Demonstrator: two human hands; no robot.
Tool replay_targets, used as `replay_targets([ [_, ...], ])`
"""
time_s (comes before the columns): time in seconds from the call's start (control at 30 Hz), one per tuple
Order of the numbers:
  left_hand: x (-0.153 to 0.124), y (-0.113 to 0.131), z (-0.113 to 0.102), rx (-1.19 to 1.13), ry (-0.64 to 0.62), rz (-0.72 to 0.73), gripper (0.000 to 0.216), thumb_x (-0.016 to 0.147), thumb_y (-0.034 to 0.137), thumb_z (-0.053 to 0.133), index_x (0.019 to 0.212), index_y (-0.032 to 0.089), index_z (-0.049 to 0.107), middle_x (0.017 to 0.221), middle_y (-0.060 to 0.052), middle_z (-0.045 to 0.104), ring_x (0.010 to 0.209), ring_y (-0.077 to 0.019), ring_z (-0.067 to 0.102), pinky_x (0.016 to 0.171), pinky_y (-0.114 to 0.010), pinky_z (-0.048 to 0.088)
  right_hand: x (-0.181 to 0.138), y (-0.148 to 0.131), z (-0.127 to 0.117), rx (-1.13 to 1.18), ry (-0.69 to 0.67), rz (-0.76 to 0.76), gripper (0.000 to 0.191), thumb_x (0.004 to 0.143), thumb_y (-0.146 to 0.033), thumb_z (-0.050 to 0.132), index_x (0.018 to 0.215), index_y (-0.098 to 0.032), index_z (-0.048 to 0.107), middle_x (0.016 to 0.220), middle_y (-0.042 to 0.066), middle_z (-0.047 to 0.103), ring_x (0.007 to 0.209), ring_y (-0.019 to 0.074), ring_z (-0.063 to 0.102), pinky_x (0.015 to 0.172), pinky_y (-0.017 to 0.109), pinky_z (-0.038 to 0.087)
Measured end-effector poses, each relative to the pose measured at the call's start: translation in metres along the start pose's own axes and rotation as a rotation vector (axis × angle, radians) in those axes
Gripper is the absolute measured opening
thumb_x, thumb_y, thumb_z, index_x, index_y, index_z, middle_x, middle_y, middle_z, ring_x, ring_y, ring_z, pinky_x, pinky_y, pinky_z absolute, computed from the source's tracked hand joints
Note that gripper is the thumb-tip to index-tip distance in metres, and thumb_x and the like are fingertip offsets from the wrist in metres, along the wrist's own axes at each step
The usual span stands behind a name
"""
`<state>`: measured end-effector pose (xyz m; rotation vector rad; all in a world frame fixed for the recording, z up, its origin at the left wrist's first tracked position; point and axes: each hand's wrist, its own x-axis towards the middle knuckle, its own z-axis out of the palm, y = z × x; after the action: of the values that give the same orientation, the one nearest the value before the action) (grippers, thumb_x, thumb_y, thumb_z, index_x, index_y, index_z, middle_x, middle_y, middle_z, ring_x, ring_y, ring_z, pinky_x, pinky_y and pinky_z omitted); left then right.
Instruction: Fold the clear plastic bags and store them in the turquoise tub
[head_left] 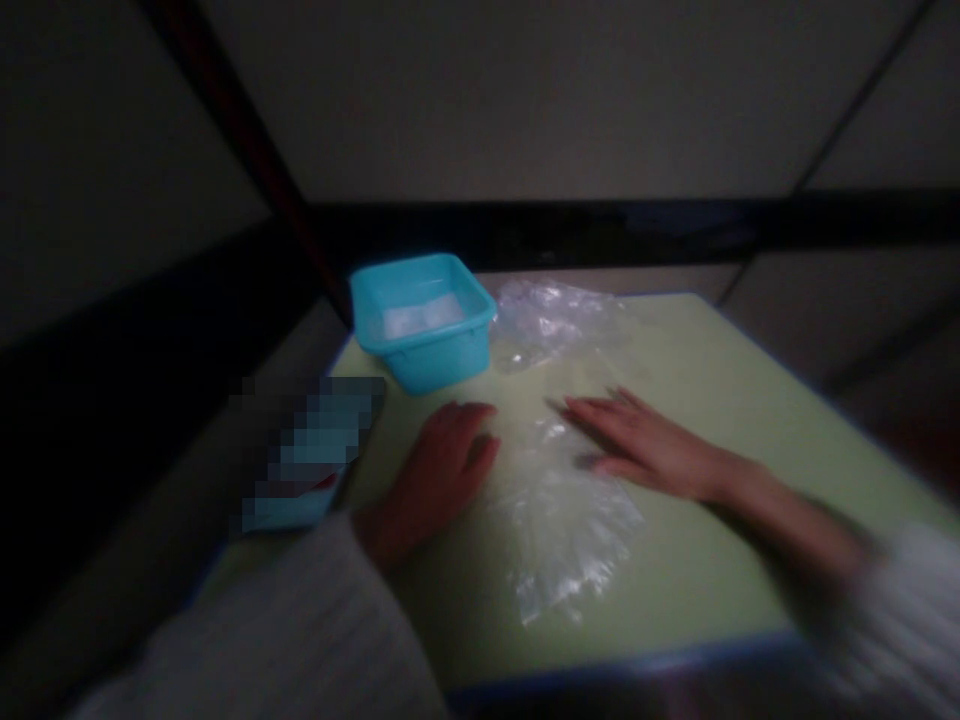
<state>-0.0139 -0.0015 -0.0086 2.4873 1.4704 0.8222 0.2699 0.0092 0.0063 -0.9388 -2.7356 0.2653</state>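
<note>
A crinkled clear plastic bag lies flat on the yellow-green table between my two hands. My left hand is just left of the bag, its fingers and thumb apart with a gap between them and nothing held. On the other side, my right hand reaches in from the right over the bag's upper right part, fingers stretched out and thumb apart. Whether its fingertips touch the plastic is too blurred to tell. Behind the hands, more clear plastic bags lie in a loose heap.
A turquoise plastic basket with white contents stands at the back left of the table. A flat device with a pixelated screen lies along the left edge. A pale wall rises behind the table.
</note>
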Motion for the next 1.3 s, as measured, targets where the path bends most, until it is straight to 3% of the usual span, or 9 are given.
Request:
replay_targets([
  [0.23,-0.001,-0.003,0.001,0.047,-0.027,0.001,0.032,0.086,0.025,0.043,0.115,0.015,0.052,0.114,-0.012,0.06,0.109,-0.0265,0.053,0.098,-0.046,0.041,-0.007,-0.005,-0.005,-0.046,0.007,0.062,0.071,0.092,-0.053,0.042,0.149,-0.025,0.01,0.147,0.012,0.037,0.132,0.0311,0.037,0.109,0.061,0.021],
  [0.6,-0.005,-0.009,0.004,0.111,-0.117,0.045,0.042,0.087,0.028,0.044,0.127,0.016,0.04,0.133,-0.016,0.048,0.123,-0.0302,0.044,0.104,-0.053,0.034,-0.005,-0.002,0.003,-0.008,0.004,0.016,0.073,0.092,-0.053,0.043,0.149,-0.025,0.008,0.148,0.012,0.036,0.134,0.0314,0.034,0.109,0.062,0.017],
  [0.93,-0.003,-0.006,0.002,0.125,-0.1,0.041,0.041,0.087,0.025,0.044,0.126,0.014,0.04,0.132,-0.016,0.048,0.125,-0.0296,0.043,0.105,-0.051,0.033,-0.004,-0.003,0.005,0.002,-0.027,0.025,0.074,0.091,-0.055,0.043,0.149,-0.025,0.008,0.15,0.01,0.032,0.137,0.0303,0.029,0.11,0.06,0.017],
  [1.13,-0.002,0.001,-0.002,0.104,-0.077,0.106,0.041,0.088,0.022,0.042,0.128,0.016,0.037,0.131,-0.014,0.052,0.126,-0.0259,0.044,0.112,-0.053,0.021,-0.004,-0.001,0.004,0.016,-0.013,0.025,0.075,0.091,-0.055,0.043,0.149,-0.024,0.008,0.15,0.011,0.03,0.137,0.0315,0.028,0.109,0.061,0.016],
  [1.3,-0.003,0.004,-0.002,0.104,-0.074,0.124,0.038,0.088,0.023,0.041,0.126,0.014,0.041,0.127,-0.014,0.055,0.123,-0.0257,0.048,0.111,-0.053,0.022,-0.004,-0.001,0.004,0.021,-0.037,0.029,0.079,0.089,-0.059,0.044,0.149,-0.024,0.008,0.15,0.012,0.03,0.137,0.0323,0.028,0.11,0.062,0.015],
])
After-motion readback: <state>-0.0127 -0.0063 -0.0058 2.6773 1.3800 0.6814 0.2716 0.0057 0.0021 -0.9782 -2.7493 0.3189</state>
